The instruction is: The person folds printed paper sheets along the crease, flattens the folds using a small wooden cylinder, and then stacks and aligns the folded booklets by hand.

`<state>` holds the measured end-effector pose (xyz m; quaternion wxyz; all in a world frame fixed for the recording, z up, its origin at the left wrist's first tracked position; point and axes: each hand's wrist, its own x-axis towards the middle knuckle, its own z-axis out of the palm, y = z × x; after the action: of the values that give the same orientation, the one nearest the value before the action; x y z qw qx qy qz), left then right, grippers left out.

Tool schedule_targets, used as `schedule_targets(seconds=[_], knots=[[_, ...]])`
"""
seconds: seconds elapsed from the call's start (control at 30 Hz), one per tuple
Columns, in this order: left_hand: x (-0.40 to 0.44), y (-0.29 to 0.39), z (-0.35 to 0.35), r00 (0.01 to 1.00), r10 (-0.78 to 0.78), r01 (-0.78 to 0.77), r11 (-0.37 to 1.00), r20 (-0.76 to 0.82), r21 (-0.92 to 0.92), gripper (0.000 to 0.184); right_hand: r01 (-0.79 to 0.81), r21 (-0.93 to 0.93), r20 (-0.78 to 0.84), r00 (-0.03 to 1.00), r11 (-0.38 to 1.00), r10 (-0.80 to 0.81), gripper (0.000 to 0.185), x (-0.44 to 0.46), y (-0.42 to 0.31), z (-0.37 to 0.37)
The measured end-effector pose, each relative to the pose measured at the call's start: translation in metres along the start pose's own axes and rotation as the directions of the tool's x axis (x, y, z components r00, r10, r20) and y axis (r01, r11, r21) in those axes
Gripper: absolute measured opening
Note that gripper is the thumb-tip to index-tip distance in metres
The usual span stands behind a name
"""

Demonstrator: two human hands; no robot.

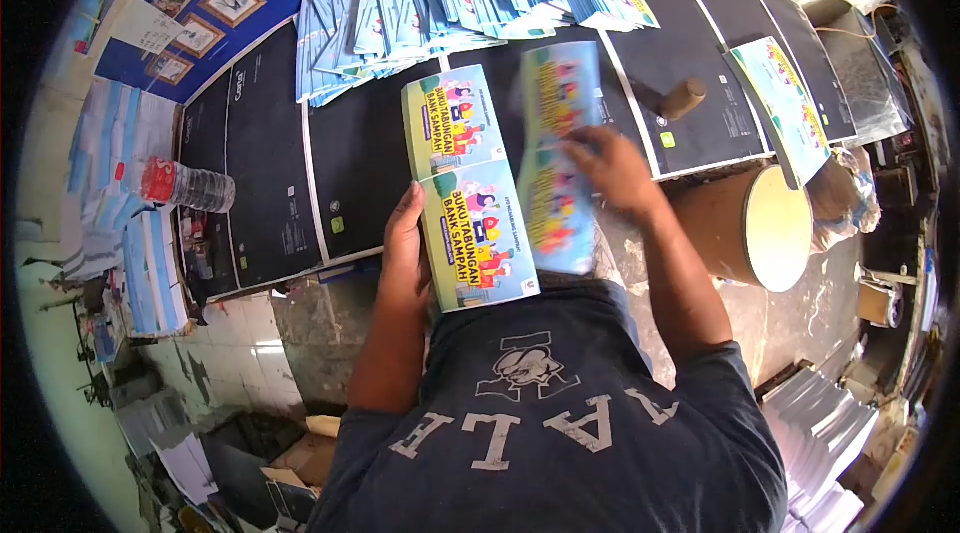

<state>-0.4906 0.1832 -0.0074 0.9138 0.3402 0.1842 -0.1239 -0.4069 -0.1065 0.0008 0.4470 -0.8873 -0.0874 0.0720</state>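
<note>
My left hand [405, 243] grips the left edge of a printed booklet sheet [480, 233], thumb on top, fingers underneath. The sheet shows the same cover twice, one above the other, reading "BUKU TABUNGAN BANK SAMPAH". Whether several sheets lie together there, I cannot tell. Just to its right, my right hand [612, 171] has its fingers closed on the right side of a second booklet sheet [556, 218], which is smeared by motion. Both sheets are above the near edge of the black-covered table [375, 148], close to my body.
Fanned piles of booklets [440, 3] cover the table's far side. A wooden pestle-like piece [683, 99] and more booklets [785, 108] lie to the right. A plastic bottle [190, 185] lies at the left, near paper stacks [150, 263]. A round drum [765, 228] stands below the right edge.
</note>
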Motion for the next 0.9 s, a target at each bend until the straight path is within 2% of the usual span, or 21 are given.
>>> schedule_targets(seconds=[0.07, 0.13, 0.17, 0.2, 0.27, 0.3, 0.37, 0.4, 0.43, 0.47, 0.53, 0.6, 0.67, 0.7, 0.73, 0.8, 0.83, 0.9], knots=[[0.007, -0.009, 0.0, 1.0, 0.0, 0.0, 1.0, -0.001, -0.027, 0.04, -0.098, 0.081, 0.206, 0.975, 0.992, 0.079, 0.069, -0.009, -0.047, 0.015], [0.009, -0.011, 0.006, 0.998, 0.037, -0.037, 0.999, 0.05, 0.002, 0.041, -0.171, 0.061, 0.25, 0.956, 0.983, 0.151, 0.076, -0.011, -0.063, 0.037], [0.005, -0.009, 0.009, 0.997, 0.009, -0.009, 1.0, 0.072, 0.002, 0.042, -0.115, -0.104, 0.234, 0.963, 0.988, 0.137, 0.073, -0.008, -0.071, 0.037], [0.005, -0.009, 0.01, 0.997, 0.011, -0.011, 1.0, 0.071, 0.003, 0.042, -0.113, -0.103, 0.235, 0.963, 0.988, 0.135, 0.073, -0.006, -0.069, 0.038], [0.005, -0.008, 0.01, 0.999, 0.006, -0.005, 1.0, 0.054, -0.018, 0.043, -0.165, 0.048, 0.251, 0.957, 0.985, 0.148, 0.068, -0.005, -0.059, 0.043], [0.006, -0.008, 0.006, 0.999, 0.007, -0.006, 1.0, 0.053, -0.02, 0.043, -0.163, 0.046, 0.253, 0.956, 0.985, 0.147, 0.068, -0.005, -0.054, 0.042], [0.011, -0.008, -0.005, 0.999, 0.029, -0.029, 1.0, 0.024, -0.003, 0.044, -0.254, 0.198, 0.16, 0.961, 0.947, 0.225, 0.061, -0.005, -0.036, 0.036], [0.008, -0.005, -0.002, 0.999, 0.032, -0.032, 0.999, 0.023, -0.005, 0.044, -0.263, 0.153, 0.117, 0.962, 0.953, 0.246, 0.055, 0.001, -0.011, 0.032], [0.002, 0.001, 0.003, 0.998, 0.033, -0.033, 0.999, 0.045, -0.006, 0.044, -0.297, 0.242, 0.084, 0.955, 0.924, 0.285, 0.051, -0.002, -0.016, 0.015], [-0.002, 0.005, 0.006, 0.997, 0.036, -0.036, 0.999, 0.066, -0.008, 0.044, -0.197, 0.256, -0.028, 0.977, 0.946, 0.211, 0.05, -0.001, -0.004, 0.005], [0.001, 0.004, -0.001, 0.999, 0.021, -0.021, 1.0, 0.048, -0.002, 0.044, -0.204, -0.036, -0.104, 0.974, 0.978, 0.199, 0.05, 0.008, 0.006, 0.006], [0.006, -0.002, 0.002, 0.998, 0.034, -0.034, 0.999, 0.052, -0.012, 0.045, -0.226, 0.016, 0.069, 0.972, 0.974, 0.224, 0.057, 0.002, -0.013, 0.022], [0.01, -0.01, 0.01, 0.997, 0.059, -0.059, 0.998, 0.054, -0.002, 0.045, -0.168, 0.065, 0.225, 0.963, 0.984, 0.15, 0.08, -0.012, -0.045, 0.037], [0.012, -0.013, 0.011, 0.996, 0.056, -0.055, 0.998, 0.062, -0.03, 0.045, -0.106, 0.038, 0.282, 0.955, 0.994, 0.091, 0.085, -0.013, -0.048, 0.047], [0.014, -0.015, 0.009, 0.996, 0.055, -0.051, 0.997, 0.068, -0.055, 0.044, -0.116, 0.021, 0.283, 0.953, 0.993, 0.106, 0.079, -0.01, -0.047, 0.054], [0.027, -0.02, -0.008, 0.985, 0.17, -0.169, 0.985, 0.033, -0.021, 0.041, -0.264, 0.19, 0.332, 0.924, 0.946, 0.191, 0.069, -0.009, -0.047, 0.047], [0.027, -0.017, -0.011, 0.979, 0.202, -0.2, 0.978, -0.034, 0.063, 0.04, -0.28, 0.267, 0.294, 0.935, 0.922, 0.199, 0.064, -0.008, -0.039, 0.045], [0.022, -0.008, -0.019, 0.984, 0.173, -0.173, 0.985, -0.047, 0.015, 0.04, -0.318, 0.436, 0.237, 0.943, 0.842, 0.234, 0.055, -0.007, -0.018, 0.032]])
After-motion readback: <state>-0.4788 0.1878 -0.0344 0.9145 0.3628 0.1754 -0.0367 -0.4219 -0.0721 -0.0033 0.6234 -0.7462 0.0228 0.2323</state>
